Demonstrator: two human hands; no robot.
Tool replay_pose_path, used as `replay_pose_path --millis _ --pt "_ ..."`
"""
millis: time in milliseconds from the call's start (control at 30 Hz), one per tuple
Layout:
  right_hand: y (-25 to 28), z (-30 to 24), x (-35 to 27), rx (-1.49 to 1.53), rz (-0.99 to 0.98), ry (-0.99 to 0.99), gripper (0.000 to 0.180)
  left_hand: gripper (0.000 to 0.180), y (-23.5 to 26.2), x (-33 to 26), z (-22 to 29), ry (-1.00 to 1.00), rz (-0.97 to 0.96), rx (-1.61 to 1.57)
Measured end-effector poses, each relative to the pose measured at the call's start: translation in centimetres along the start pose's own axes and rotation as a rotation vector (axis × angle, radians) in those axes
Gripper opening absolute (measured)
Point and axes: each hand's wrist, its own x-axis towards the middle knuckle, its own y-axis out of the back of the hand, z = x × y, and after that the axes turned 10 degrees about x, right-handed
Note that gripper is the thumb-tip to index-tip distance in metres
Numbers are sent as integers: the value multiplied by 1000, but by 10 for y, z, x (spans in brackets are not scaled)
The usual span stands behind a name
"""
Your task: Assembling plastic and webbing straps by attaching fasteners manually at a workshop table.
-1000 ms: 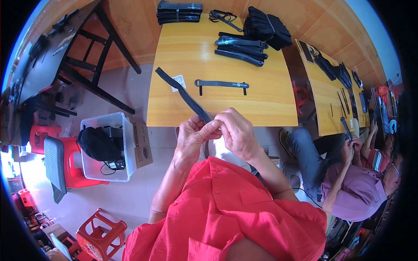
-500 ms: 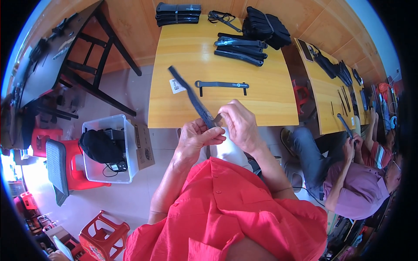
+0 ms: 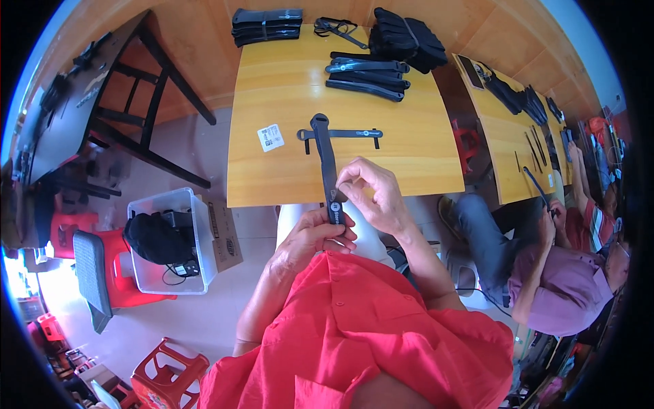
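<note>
black strap (image 3: 327, 157), webbing-like, held upright in the fisheye view: its looped upper end lies over the wooden table (image 3: 272, 178) in the line of sight, and its lower end, bearing a pale mark, is gripped between the thumb and fingers of the left hand (image 3: 315, 235), just in front of the table's near edge. the right hand (image 3: 376, 196) is at the strap's right side, fingers bent and fingertips drawn together at its edge; whether they pinch anything cannot be told at this size. on the table, partly crossed from view by the held piece, a second strap (image 3: 357, 134) lies lengthwise, with two short dark tabs (image 3: 307, 146) projecting from its near side. left of these lies a white label (image 3: 270, 137). toward the far edge: a pile of straps (image 3: 368, 67), a banded stack (image 3: 267, 28) at the left corner, and a bulky black bundle (image 3: 407, 42) at the right. on the floor to the left, a clear plastic bin (image 3: 206, 245) contains black cloth (image 3: 153, 238). at right, beside another wooden table (image 3: 503, 160), a seated co-worker (image 3: 562, 290) in a purple shirt holds a dark strip (image 3: 535, 180).
</note>
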Motion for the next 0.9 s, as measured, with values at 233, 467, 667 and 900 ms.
replay_pose_path --millis 233,467,667,900 --pt "-8 -3 -13 89 -132 -99 7 32 1 3 -2 -171 144 -101" --pt "-5 10 -6 436 272 -297 10 27 -22 -8 8 -75 180 -101" --pt "49 32 20 384 519 -183 12 23 -8 -21 -1 -30 55 -68" --pt "94 59 39 394 625 -201 10 22 -5 -28 5 29 -7 -45"
